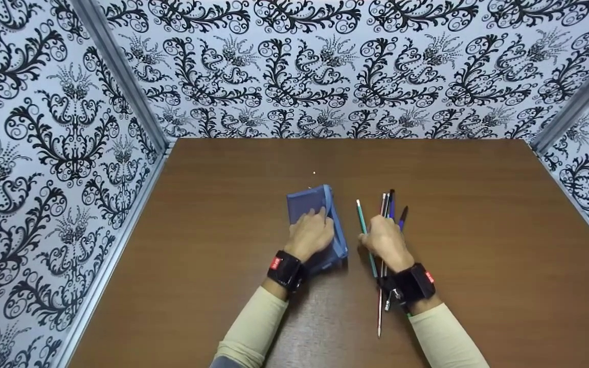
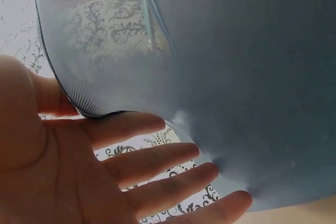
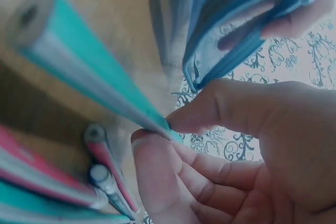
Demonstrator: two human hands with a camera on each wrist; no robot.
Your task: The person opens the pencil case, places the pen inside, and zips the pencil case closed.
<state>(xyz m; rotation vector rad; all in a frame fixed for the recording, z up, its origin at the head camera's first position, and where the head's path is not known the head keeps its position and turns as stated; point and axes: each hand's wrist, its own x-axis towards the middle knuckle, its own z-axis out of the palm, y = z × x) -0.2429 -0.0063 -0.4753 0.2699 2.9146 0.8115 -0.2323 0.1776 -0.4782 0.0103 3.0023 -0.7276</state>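
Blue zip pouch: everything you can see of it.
The blue zip pouch looks like translucent mesh with brighter blue edging. Its zippered mouth is open, facing the green pencil on its right. The left hand grips it over the brown table, partly hiding it in the head view. Whether it touches the tabletop is unclear.

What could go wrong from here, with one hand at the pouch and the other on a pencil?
The teal pencil, pinched between the right hand's thumb and finger, might tilt or slip.

The other pens and pencils lie close around that hand; a nudge could roll them.

The pouch dents under the left hand's fingertips, so its mouth could sag.
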